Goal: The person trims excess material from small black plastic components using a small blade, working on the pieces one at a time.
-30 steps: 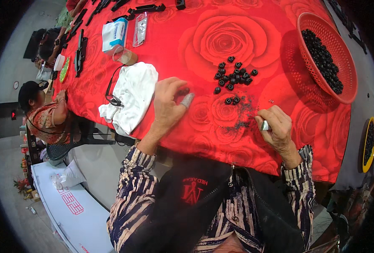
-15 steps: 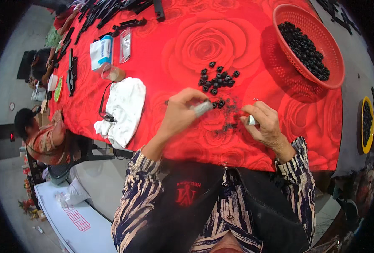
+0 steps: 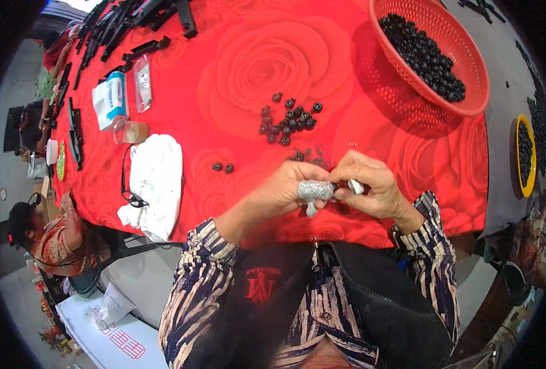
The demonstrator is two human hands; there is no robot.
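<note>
My left hand and my right hand meet over the near edge of a red rose-patterned tablecloth. The left index finger wears a grey wrapped finger cot. My right hand pinches a small dark part with a pale tool against the left fingertips. A heap of small black ring-shaped parts lies just beyond the hands, with two loose ones to the left.
A red mesh basket of black parts sits far right; a yellow bowl of them lies beyond it. A white cloth with glasses, a small cup, a blue-white box and black parts lie left. Another person sits at left.
Both hands have come together near the table edge; earlier they were apart, the left one reaching toward the heap of black parts.
</note>
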